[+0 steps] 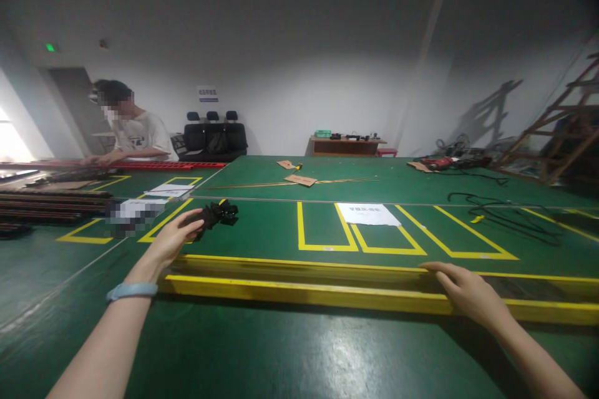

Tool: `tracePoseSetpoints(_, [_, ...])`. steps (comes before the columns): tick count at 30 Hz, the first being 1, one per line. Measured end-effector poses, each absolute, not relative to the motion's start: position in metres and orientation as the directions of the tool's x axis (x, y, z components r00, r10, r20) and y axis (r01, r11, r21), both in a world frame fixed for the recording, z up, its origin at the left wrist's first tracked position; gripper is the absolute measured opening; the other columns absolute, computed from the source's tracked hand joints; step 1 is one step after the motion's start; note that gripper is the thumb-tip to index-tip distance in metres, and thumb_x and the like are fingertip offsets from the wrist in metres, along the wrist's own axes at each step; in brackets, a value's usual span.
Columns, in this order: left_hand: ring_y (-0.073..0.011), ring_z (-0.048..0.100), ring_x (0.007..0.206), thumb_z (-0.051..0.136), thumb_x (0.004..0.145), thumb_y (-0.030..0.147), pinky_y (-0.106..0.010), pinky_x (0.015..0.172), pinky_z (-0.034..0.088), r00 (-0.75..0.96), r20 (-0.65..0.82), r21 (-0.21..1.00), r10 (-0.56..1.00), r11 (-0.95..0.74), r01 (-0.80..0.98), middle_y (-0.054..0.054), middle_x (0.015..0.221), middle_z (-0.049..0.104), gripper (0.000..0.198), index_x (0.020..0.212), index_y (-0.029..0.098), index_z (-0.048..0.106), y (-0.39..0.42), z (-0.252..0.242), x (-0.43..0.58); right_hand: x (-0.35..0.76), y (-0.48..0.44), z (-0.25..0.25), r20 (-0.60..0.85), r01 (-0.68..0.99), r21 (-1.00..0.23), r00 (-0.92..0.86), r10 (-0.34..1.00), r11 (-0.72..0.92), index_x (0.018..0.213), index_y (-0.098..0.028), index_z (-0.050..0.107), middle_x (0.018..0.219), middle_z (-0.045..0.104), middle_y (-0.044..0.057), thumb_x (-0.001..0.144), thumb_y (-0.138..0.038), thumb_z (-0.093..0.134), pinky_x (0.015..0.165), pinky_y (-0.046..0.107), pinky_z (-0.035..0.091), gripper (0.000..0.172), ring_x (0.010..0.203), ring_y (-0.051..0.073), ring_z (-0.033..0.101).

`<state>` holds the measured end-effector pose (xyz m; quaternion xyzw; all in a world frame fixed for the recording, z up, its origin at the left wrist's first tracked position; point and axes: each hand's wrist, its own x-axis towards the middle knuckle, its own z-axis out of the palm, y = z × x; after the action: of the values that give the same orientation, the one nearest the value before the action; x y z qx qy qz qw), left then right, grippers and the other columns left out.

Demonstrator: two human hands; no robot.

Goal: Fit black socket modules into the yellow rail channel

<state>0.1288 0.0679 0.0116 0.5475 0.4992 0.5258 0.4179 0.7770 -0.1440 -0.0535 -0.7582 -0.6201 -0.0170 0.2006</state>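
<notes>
Rail (pixel 299 283) lies flat across the green table (pixel 290 355), its long axis running left to right and its right end leaving the picture. At its left end the left hand (pixel 171 240) is open, fingers loosely spread at a black bundle (pixel 219 213) just beyond the rail; contact is unclear. Farther right the right hand (pixel 468 293) rests palm down on the rail, fingers flat, gripping nothing. A seated person (pixel 135 134) works far left, yellow taped boxes (pixel 327 246) mark the table, and white walls stand behind. The rail is a shallow channel, bright yellow edges around a darker middle.
</notes>
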Motion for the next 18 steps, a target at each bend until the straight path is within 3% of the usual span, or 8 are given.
tracePoseSetpoints(3, [-0.0174,0.066,0.082,0.08,0.06,0.035,-0.024,0.069,0.053,-0.168,0.17,0.964,0.971,-0.129,0.23,-0.005,0.096,0.069,0.056,0.112,0.019,0.065,0.055,0.008,0.099,0.777,-0.144,-0.054,0.28,0.949,-0.28,0.221,0.934,-0.141,0.104,-0.029,0.07,0.11,0.069,0.0,0.083,-0.04,0.037,0.085,0.036,0.051,0.04,0.102,0.025,0.063])
tracePoseSetpoints(8, [-0.011,0.065,0.078,0.074,0.065,0.014,-0.019,0.07,0.055,-0.375,0.181,0.978,0.909,-0.206,-0.028,0.0,0.09,0.066,0.042,0.104,0.018,0.06,0.041,-0.013,0.062,0.777,-0.144,-0.054,0.285,0.95,-0.275,0.225,0.932,-0.146,0.103,-0.028,0.071,0.111,0.068,0.001,0.083,-0.04,0.037,0.084,0.036,0.052,0.041,0.102,0.025,0.064])
tracePoseSetpoints(13, [-0.0099,0.065,0.059,0.063,0.075,0.01,-0.021,0.061,0.056,-0.497,0.135,0.979,0.857,-0.194,-0.068,0.003,0.073,0.065,0.039,0.112,0.02,0.056,0.034,-0.021,0.037,0.78,-0.144,-0.055,0.288,0.949,-0.281,0.224,0.931,-0.142,0.103,-0.029,0.071,0.111,0.069,0.0,0.083,-0.041,0.038,0.085,0.035,0.052,0.04,0.103,0.024,0.063])
tracePoseSetpoints(18, [-0.0089,0.063,0.059,0.061,0.077,0.013,-0.018,0.055,0.052,-0.452,-0.092,0.995,0.887,0.07,-0.066,0.003,0.078,0.068,0.021,0.096,0.021,0.065,0.038,-0.034,0.011,0.78,-0.145,-0.055,0.271,0.947,-0.29,0.221,0.937,-0.139,0.105,-0.028,0.07,0.113,0.068,0.001,0.084,-0.041,0.038,0.087,0.037,0.05,0.04,0.104,0.025,0.062])
